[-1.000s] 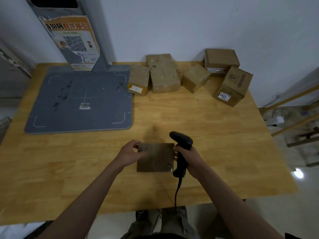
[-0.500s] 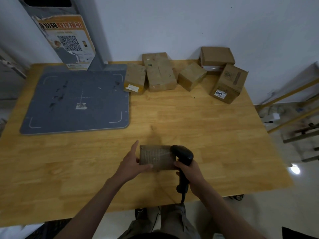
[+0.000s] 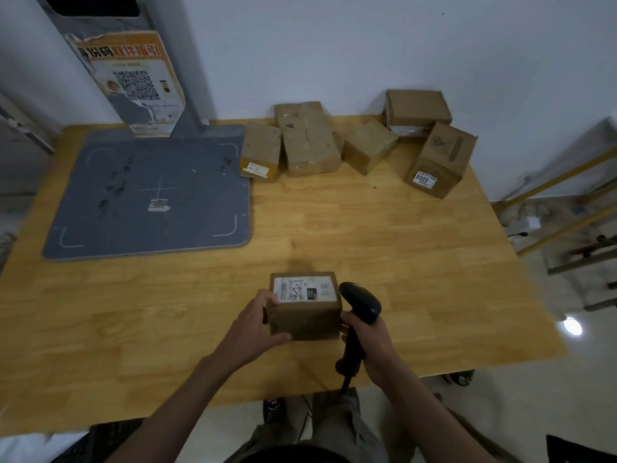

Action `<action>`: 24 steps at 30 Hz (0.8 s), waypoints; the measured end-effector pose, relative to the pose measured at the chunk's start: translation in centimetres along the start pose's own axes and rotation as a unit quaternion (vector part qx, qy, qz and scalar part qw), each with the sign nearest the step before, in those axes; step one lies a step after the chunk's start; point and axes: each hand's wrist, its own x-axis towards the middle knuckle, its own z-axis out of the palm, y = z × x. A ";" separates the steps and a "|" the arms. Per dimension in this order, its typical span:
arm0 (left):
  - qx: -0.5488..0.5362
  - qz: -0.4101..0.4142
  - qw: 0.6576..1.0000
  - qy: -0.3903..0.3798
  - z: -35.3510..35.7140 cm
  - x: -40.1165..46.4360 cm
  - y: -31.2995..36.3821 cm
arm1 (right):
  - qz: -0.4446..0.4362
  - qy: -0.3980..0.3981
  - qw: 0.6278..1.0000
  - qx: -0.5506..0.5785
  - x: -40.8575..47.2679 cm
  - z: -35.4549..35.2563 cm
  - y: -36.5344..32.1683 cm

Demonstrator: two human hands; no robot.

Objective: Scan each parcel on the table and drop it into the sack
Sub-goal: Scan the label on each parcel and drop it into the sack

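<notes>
My left hand (image 3: pixel 257 329) grips a small brown cardboard parcel (image 3: pixel 305 320) from its left side, near the table's front edge. A white shipping label (image 3: pixel 303 288) on the parcel's top face points up. Close against the parcel's right side, my right hand (image 3: pixel 370 342) holds a black handheld barcode scanner (image 3: pixel 360 304) by its handle, with its head beside the parcel's upper right corner. Several more brown parcels (image 3: pixel 309 142) lie in a row along the table's far edge. No sack is in view.
A grey scanning mat (image 3: pixel 150 195) with a post and a QR poster (image 3: pixel 133 78) takes up the wooden table's (image 3: pixel 417 262) far left. One parcel at the far right carries an "8009" sticker (image 3: pixel 424 178). Yellow rails (image 3: pixel 551 202) and floor clutter lie to the right.
My left hand has turned the parcel over, so the white label now faces up. The scanner in my right hand stays beside the parcel's right side.
</notes>
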 end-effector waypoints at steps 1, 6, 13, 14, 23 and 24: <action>0.001 -0.001 1.000 -0.009 0.4 -0.3 -0.3 | 0.009 0.002 1.000 0.000 -0.1 -0.2 0.2; 0.033 -0.020 0.997 -0.071 1.5 -0.8 -1.0 | 0.031 -0.001 0.999 -0.019 -0.7 -0.8 1.0; 0.121 -0.040 0.992 -0.020 0.6 -0.2 0.4 | 0.007 -0.005 0.999 -0.042 -1.5 -1.9 -0.1; 0.131 -0.023 0.991 -0.018 0.4 0.1 0.2 | 0.001 -0.006 0.999 -0.046 -1.6 -2.2 -0.3; 0.244 0.011 0.967 -0.067 0.4 1.4 -0.4 | -0.108 -0.052 0.961 -0.250 -2.6 -2.6 -3.6; 0.245 0.020 0.967 -0.066 0.4 1.4 -0.4 | -0.125 -0.069 0.948 -0.285 -2.8 -2.5 -4.1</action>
